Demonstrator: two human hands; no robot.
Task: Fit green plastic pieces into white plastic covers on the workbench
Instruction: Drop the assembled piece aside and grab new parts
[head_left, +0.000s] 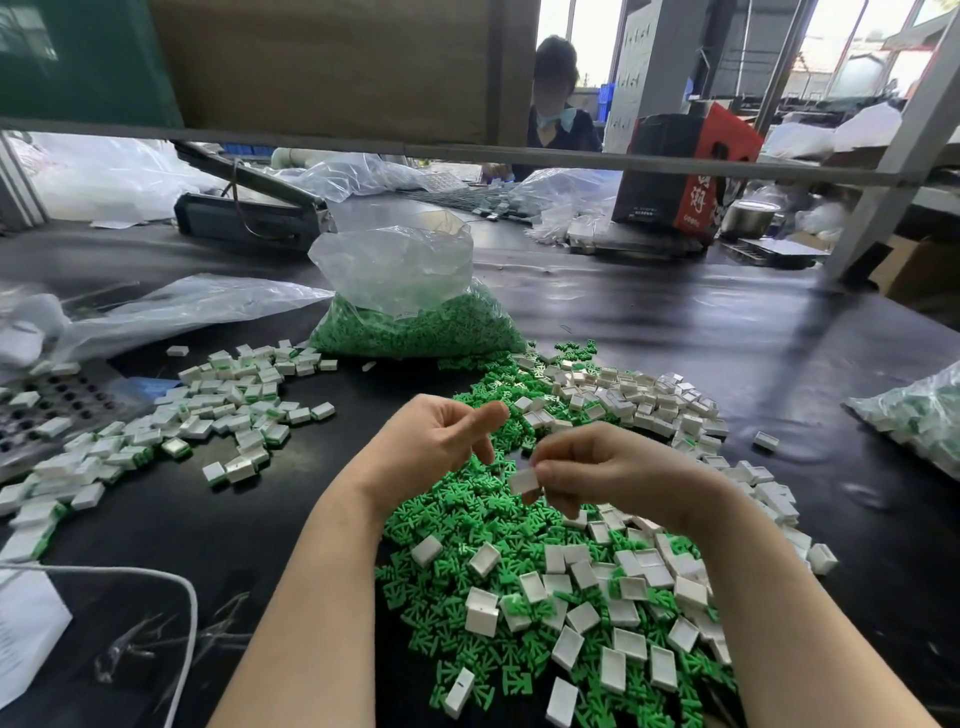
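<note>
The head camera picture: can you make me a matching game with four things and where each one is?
Things:
1. white cover
2. bag of green pieces
3. finished pile
4. red and black box

Places:
A. far right, at the back of the workbench
B. left of the hands
C. pinched in the right hand
D. straight behind the hands, in the middle

Pairs: 1-C, 2-D, 3-B, 4-A
</note>
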